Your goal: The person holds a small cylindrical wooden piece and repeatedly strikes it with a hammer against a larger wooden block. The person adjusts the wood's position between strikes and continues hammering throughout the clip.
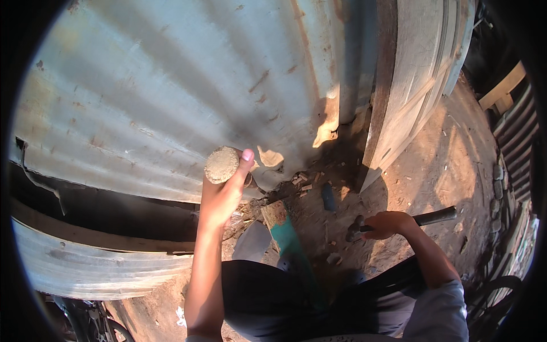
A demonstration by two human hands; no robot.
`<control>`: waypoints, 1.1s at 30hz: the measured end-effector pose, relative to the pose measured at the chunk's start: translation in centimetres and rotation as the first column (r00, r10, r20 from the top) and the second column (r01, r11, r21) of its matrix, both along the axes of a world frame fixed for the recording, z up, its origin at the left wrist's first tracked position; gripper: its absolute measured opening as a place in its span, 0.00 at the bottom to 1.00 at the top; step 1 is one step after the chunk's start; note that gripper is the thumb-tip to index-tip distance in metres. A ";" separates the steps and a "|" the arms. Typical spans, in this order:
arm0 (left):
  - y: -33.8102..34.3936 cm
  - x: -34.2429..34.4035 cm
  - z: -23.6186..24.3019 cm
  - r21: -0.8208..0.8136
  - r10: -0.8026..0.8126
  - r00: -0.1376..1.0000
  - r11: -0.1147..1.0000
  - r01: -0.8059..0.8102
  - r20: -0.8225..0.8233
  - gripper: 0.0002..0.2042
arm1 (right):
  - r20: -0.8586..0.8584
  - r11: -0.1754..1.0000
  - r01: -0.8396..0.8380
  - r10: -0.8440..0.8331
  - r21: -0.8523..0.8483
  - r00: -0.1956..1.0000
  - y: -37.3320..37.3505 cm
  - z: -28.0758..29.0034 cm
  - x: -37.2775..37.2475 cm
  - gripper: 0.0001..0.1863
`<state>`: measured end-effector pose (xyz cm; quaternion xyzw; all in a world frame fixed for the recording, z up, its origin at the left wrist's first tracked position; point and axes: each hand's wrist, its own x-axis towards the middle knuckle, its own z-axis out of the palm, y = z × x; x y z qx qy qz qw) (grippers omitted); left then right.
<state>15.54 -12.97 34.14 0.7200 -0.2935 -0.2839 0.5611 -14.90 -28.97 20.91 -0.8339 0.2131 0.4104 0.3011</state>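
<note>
My left hand (219, 202) is wrapped round a thick wooden stake (221, 165), its thumb pointing up. The stake's round, pale, rough end faces me, and most of its length is hidden behind the hand. It is held in front of a rusty corrugated metal sheet (171, 85) with ragged holes near its lower edge. On the right, my right hand (387, 225) is closed round a hammer (436, 217) close to its head. The dark head shows left of the fingers, and the black handle sticks out to the right.
A green-painted board (289, 242) lies between my legs, beside a grey flat piece (252, 242). Wood chips and rubble litter the dirt ground. A weathered wooden panel (407, 85) stands at the right. Another corrugated sheet (97, 265) lies at the lower left.
</note>
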 end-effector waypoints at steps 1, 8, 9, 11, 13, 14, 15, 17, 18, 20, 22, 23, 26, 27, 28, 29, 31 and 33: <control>0.1 0.1 0.0 0.021 -0.006 1.000 1.000 0.006 0.014 0.17 | -0.004 1.000 -0.002 0.002 0.014 1.000 0.0 -0.1 0.1 0.27; 0.3 0.2 0.3 0.035 -0.004 1.000 0.999 0.003 0.031 0.18 | -0.101 0.997 -0.067 0.064 -0.026 0.993 0.5 -0.6 0.7 0.28; 0.3 0.2 0.2 0.042 -0.007 0.999 0.999 0.006 0.033 0.18 | -0.111 0.998 -0.063 0.060 -0.031 0.992 0.4 -0.6 0.5 0.28; 0.3 0.3 0.1 0.057 -0.013 0.999 0.998 0.010 0.040 0.19 | -0.124 0.997 -0.064 0.059 -0.039 0.991 0.3 -0.4 0.5 0.27; 0.1 0.1 0.3 0.000 0.015 0.999 1.000 -0.015 0.037 0.17 | -0.130 0.996 -0.073 0.066 -0.044 0.989 0.4 -0.3 0.8 0.27; 0.0 0.0 0.3 -0.032 0.024 0.999 0.999 -0.023 0.031 0.18 | -0.133 0.997 -0.060 0.054 -0.045 0.990 0.3 -0.3 0.7 0.26; -0.1 0.0 0.4 -0.027 0.019 1.000 0.999 -0.019 0.024 0.18 | -0.135 0.998 -0.048 0.041 -0.045 0.990 0.3 -0.4 0.6 0.26; -0.2 0.0 0.5 -0.018 0.012 1.000 1.000 -0.011 0.011 0.18 | -0.132 0.999 -0.034 0.028 -0.042 0.991 0.3 -0.3 0.6 0.26; -0.2 0.0 0.4 -0.030 0.007 1.000 1.000 -0.007 0.014 0.18 | -0.126 0.999 -0.033 0.028 -0.039 0.992 0.3 -0.2 0.6 0.26; -0.4 -0.1 0.2 -0.054 0.000 1.000 0.999 0.001 0.023 0.18 | -0.119 0.999 -0.026 0.021 -0.036 0.993 0.3 -0.1 0.7 0.26; -0.4 0.2 0.0 -0.068 -0.011 1.000 0.998 0.013 0.028 0.18 | -0.116 0.999 -0.013 0.008 -0.038 0.993 0.3 -0.4 0.3 0.28; -0.4 0.1 -0.2 -0.074 -0.016 0.999 0.997 0.019 0.029 0.18 | -0.122 0.999 -0.012 0.007 -0.039 0.993 0.3 -0.7 0.2 0.28; -0.7 -0.2 0.1 -0.059 0.007 0.999 0.998 -0.006 0.031 0.18 | -0.141 0.999 -0.017 0.011 -0.042 0.990 0.2 -1.1 0.2 0.27; -0.7 -0.1 0.0 -0.053 -0.005 0.999 0.999 0.007 0.034 0.17 | -0.149 0.999 -0.024 0.017 -0.043 0.989 0.2 -0.9 0.3 0.27; -0.6 0.0 -0.1 -0.046 -0.017 0.999 0.999 0.019 0.036 0.17 | -0.156 0.999 -0.031 0.024 -0.044 0.987 0.2 -0.7 0.4 0.27; -0.6 0.1 -0.1 -0.039 -0.030 0.999 0.999 0.031 0.038 0.17 | -0.155 0.999 -0.025 0.018 -0.047 0.988 0.2 -0.6 0.4 0.27; -0.3 0.4 0.0 0.033 -0.053 0.998 0.998 0.052 0.044 0.16 | -0.152 0.999 -0.014 0.006 -0.051 0.988 0.2 -0.4 0.5 0.27; -0.4 0.4 0.0 0.063 -0.070 0.996 0.996 0.067 0.046 0.16 | -0.164 0.998 -0.027 0.018 -0.053 0.986 0.1 -0.7 0.3 0.27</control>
